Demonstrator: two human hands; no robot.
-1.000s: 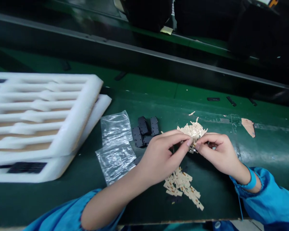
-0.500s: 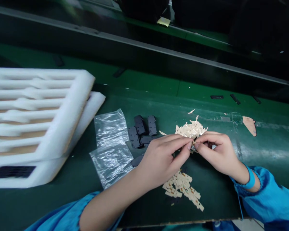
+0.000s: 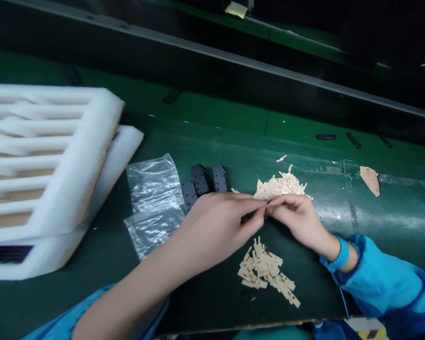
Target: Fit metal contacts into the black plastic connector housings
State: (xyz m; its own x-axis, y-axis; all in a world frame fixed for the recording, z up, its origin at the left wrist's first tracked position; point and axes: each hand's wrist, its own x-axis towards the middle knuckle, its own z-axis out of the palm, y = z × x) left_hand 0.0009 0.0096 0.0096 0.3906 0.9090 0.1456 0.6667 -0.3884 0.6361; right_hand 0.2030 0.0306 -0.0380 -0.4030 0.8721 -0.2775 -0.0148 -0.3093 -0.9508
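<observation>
Both hands meet fingertip to fingertip over the bench, between two heaps of small cream-coloured pieces. My left hand (image 3: 226,219) is closed in a pinch. My right hand (image 3: 297,219), with a blue band round its wrist, pinches against it from the other side. Whatever sits between the fingertips is too small and covered to name. Just behind the fingers lies the far heap of cream strips (image 3: 278,185). Nearer the bench edge is a second pile of flat cream pieces (image 3: 267,271), some with orange-brown marks. Several black blocks (image 3: 200,179) lie behind my left hand, partly hidden by it.
Clear plastic bags (image 3: 154,184) lie left of the black blocks. White foam trays (image 3: 88,156) are stacked at the far left. A tan scrap (image 3: 370,181) and several thin black parts (image 3: 326,137) lie toward the right. A long rail (image 3: 212,51) crosses behind the green bench.
Both hands have shifted left and a little nearer me, still pinched together. The camera view has turned slightly, so the trays and bags sit further left.
</observation>
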